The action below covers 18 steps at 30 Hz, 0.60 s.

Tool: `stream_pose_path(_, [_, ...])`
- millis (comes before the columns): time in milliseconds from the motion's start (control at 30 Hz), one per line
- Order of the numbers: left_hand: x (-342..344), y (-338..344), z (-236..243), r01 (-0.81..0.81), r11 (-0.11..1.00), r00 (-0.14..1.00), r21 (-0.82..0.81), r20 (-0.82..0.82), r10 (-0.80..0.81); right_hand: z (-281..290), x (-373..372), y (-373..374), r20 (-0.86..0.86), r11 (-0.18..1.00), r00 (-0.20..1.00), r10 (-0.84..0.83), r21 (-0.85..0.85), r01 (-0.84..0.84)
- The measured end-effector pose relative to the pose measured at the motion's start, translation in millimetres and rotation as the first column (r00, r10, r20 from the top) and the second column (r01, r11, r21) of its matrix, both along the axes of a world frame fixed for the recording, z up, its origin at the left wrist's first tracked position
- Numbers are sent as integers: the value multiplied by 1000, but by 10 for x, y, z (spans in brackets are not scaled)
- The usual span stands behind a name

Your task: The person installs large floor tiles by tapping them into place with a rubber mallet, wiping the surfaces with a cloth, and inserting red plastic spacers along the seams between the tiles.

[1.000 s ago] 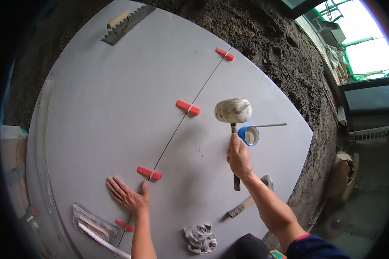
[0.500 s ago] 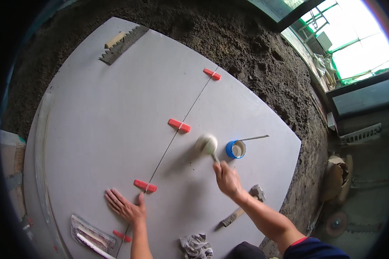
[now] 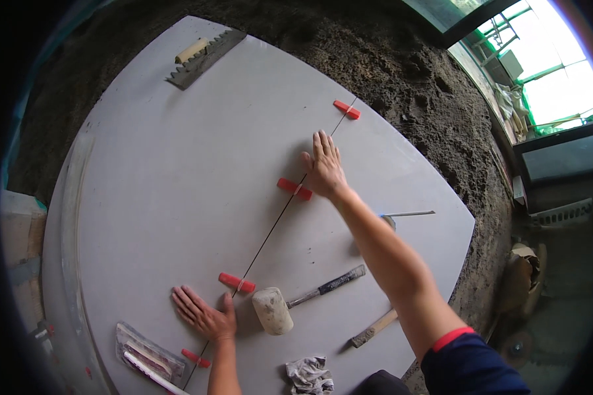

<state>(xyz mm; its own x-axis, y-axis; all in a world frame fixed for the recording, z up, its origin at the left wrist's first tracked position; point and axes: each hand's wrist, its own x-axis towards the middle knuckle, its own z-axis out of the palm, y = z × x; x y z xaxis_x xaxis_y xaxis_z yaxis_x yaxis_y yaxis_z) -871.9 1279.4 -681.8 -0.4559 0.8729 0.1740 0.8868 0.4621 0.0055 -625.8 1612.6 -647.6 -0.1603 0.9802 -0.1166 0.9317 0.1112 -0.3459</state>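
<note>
Large grey tiles (image 3: 158,178) meet along a thin dark seam, with red levelling wedges (image 3: 237,283) set across it. Flat on the left tile, its fingers spread, lies my left hand (image 3: 207,319), beside the seam just below one wedge. Farther up, my right hand (image 3: 325,168) is stretched out over the seam, next to another wedge (image 3: 294,189), holding nothing. A white-headed rubber mallet (image 3: 273,311) rests on the right tile to the right of my left hand. My right forearm hides most of a blue-rimmed tub (image 3: 389,220) and the head of a hammer (image 3: 373,329).
A notched trowel (image 3: 207,58) lies at the tile's far edge. Near the lower left is a flat trowel (image 3: 150,354); a crumpled grey cloth (image 3: 310,376) lies at the front. Rough dark mortar (image 3: 415,105) borders the tiles, with a window opening (image 3: 553,66) at the far right.
The mallet has been let go and now lies on the tile nearer my left hand. My right hand has moved up to the seam and opened flat. My left hand stays beside the seam.
</note>
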Motion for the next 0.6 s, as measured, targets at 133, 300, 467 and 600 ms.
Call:
stream_pose_path(133, [13, -6, 18, -41, 995, 998, -86, 49, 45, -372, 267, 61, 105, 998, 994, -22, 55, 16])
stream_pose_path(300, [8, 2, 40, -36, 998, 998, -58, 42, 38, -397, 354, 69, 133, 996, 989, -58, 71, 49])
stream_pose_path(467, [2, 8, 58, -37, 998, 995, -44, 91, 41, -428, 280, 444, 131, 998, 991, -23, 54, 16])
stream_pose_path(600, [18, 7, 30, -34, 999, 992, 20, 124, 31, -706, 508, 152, 186, 994, 982, 33, 94, -51])
